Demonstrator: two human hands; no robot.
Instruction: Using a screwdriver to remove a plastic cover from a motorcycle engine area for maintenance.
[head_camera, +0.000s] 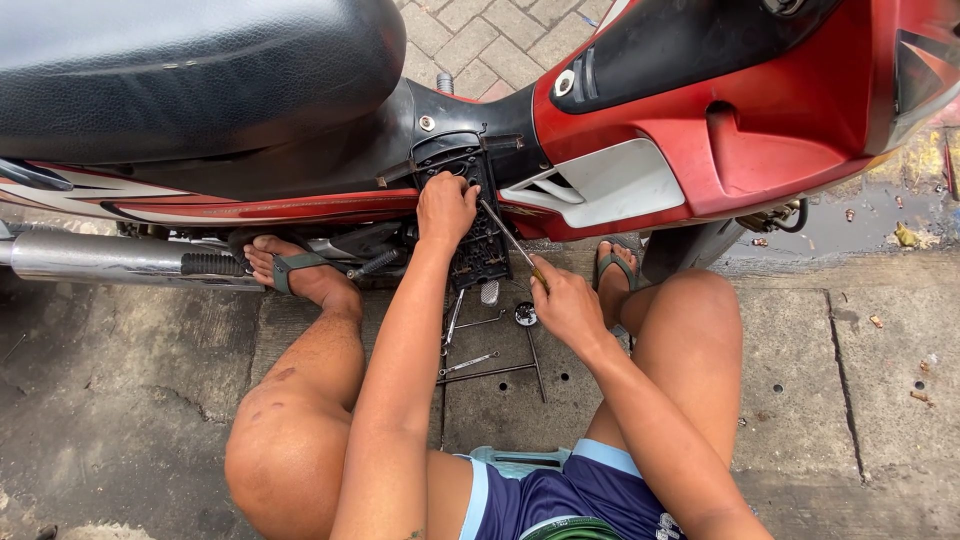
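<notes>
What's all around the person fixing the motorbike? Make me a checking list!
Surface: cracked grey concrete ground, with a puddle at the right.
Job's things: red motorbike; its opened black engine part; a screwdriver.
Clutter: metal tools and a small round cap lying on the ground below the engine.
Hands: left hand presses on the engine part; right hand grips the screwdriver, tip at the engine.
Cables: nothing seen.
Surroundings: black seat, chrome exhaust, brick paving.
</notes>
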